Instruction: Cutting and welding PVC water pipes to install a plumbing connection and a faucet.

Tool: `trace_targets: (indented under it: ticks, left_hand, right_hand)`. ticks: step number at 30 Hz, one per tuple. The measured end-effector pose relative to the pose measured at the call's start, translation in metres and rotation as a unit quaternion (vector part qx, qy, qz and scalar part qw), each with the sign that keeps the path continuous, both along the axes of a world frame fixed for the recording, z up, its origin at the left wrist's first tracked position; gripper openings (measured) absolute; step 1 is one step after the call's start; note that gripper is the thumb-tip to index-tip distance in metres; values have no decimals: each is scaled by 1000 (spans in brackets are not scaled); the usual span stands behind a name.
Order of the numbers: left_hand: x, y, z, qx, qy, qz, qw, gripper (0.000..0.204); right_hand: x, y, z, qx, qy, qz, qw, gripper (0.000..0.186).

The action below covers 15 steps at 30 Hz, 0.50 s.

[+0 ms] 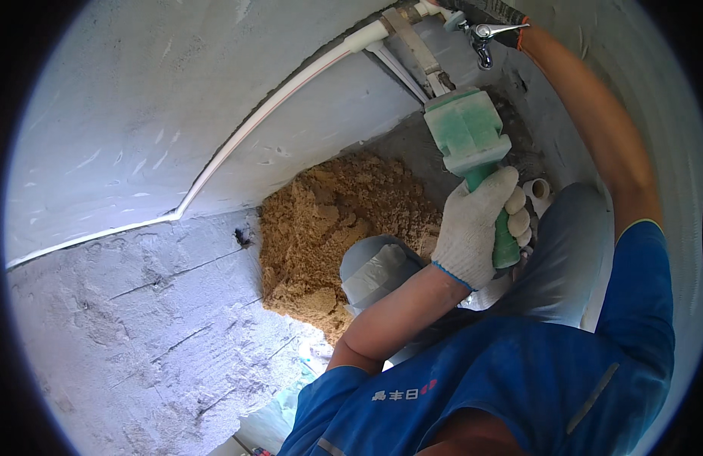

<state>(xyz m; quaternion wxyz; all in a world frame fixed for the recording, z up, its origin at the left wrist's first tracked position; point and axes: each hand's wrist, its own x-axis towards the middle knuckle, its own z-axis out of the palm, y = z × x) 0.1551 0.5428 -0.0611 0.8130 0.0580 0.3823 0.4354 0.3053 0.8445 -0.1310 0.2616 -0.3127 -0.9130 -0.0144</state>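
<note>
My left hand, in a white knit glove, is wrapped round the green handle of a pipe fusion welder. Its body is pale green and dusty, tilted upward. The flat metal heating plate reaches up between the end of a white plastic pipe and a white fitting. At the top, my right hand wears a dark glove with an orange cuff. It closes about a chrome lever tap on the fitting's side; the fingers are partly hidden.
The white pipe runs down along the grey wall in a groove. A heap of brown sand lies in the corner by my knee. A short pipe end shows beside my other leg. Rough grey masonry stands at the left.
</note>
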Motion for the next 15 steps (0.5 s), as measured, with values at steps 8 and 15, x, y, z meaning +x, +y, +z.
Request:
trace_targets:
  ticks: [8,15]
  left_hand:
    - [8,-6,-12,14,-9,7,1000,15]
    - [11,1,-52,28,69,0,997,15]
  right_hand:
    - [-8,-24,30,-125,94,-34,987,25]
    - [-13,-41,60,-559,313,15,768,12]
